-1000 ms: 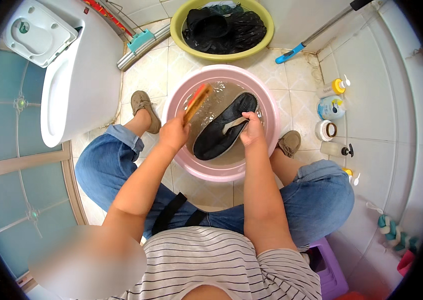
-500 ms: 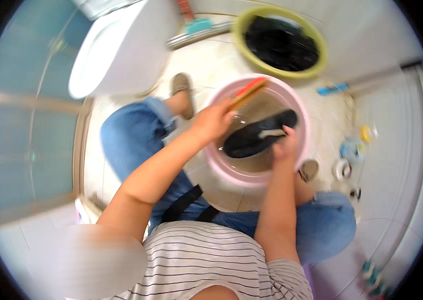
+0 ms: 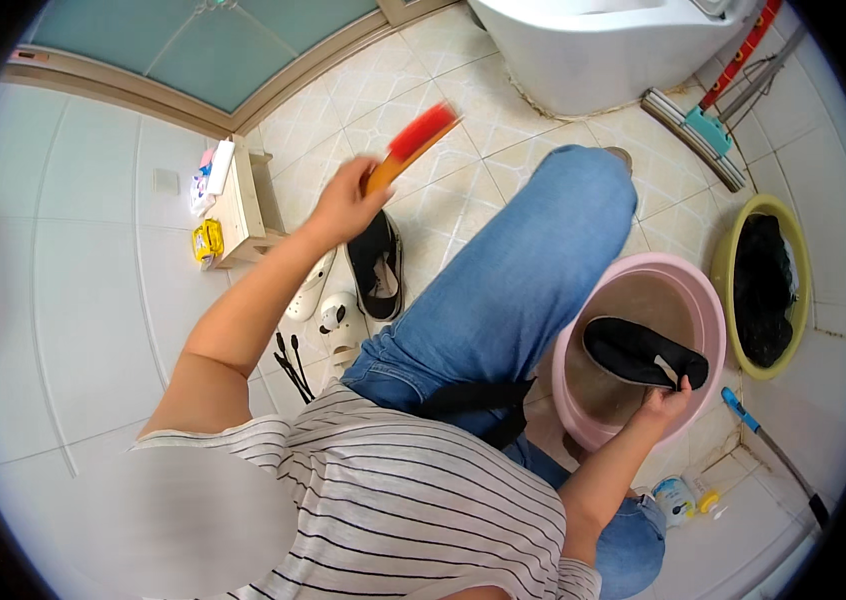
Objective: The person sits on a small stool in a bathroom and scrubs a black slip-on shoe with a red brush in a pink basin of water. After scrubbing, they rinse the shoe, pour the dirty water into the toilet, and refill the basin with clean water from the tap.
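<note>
My left hand (image 3: 351,200) grips the wooden handle of a scrubbing brush (image 3: 421,138) with red bristles. It is held out to the left above the tiled floor, over a black shoe (image 3: 383,240) standing there. My right hand (image 3: 665,402) pinches the edge of another black shoe (image 3: 623,350), whose light tongue or lining shows at the opening. That shoe hangs above murky water (image 3: 643,292) in a pink basin (image 3: 565,392) on the right. My right fingers are partly hidden by the shoe.
White clogs (image 3: 341,325) stand beside the floor shoe, near a small wooden stool (image 3: 243,215). Behind the basin, a yellow-green tub (image 3: 805,290) holds dark cloth (image 3: 763,290). A toilet (image 3: 593,60), a mop (image 3: 703,135), a blue-handled tool (image 3: 743,410) and bottles (image 3: 678,500) surround the area.
My view has swung left. My left hand with the brush has moved from over the basin out to the left, above the floor. My right hand still holds the shoe over the basin.
</note>
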The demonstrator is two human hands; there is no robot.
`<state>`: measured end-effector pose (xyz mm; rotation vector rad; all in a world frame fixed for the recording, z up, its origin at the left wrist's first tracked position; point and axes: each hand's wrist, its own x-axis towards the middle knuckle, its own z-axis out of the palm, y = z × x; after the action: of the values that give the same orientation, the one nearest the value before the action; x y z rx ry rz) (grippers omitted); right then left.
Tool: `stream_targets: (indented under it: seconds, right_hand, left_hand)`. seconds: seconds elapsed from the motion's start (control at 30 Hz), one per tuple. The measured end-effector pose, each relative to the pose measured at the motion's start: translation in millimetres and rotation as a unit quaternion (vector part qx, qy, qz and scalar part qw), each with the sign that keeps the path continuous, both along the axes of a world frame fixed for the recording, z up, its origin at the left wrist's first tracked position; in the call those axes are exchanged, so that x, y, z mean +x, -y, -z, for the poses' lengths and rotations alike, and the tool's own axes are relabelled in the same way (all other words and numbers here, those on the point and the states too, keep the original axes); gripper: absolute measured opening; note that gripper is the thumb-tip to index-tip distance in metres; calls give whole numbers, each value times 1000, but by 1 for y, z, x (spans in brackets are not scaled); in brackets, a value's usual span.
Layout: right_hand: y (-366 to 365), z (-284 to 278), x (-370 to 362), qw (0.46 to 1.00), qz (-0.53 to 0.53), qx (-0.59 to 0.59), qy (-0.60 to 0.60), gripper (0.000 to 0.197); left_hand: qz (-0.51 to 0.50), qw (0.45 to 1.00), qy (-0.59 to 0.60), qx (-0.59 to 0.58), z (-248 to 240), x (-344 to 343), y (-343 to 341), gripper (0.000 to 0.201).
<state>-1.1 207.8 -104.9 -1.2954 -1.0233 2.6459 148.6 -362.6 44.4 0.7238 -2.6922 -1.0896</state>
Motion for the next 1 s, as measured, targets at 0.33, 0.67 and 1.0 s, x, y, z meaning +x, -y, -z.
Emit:
stream_targets:
  seconds: [0.33,0.67,1.0]
  right_hand:
    - [2,-16,0,999,-25,27,-4,37]
    - [13,-39,9,999,-6,22,-43,31]
    - [8,-88,-4,971,139,-140,-133,40]
  left_hand:
    - [-241,910,336,18,192,138,12,50]
    - [-139,977,-126,-105,68,-59,6,28]
    - [434,897,-15,77,-2,-179,-311,68]
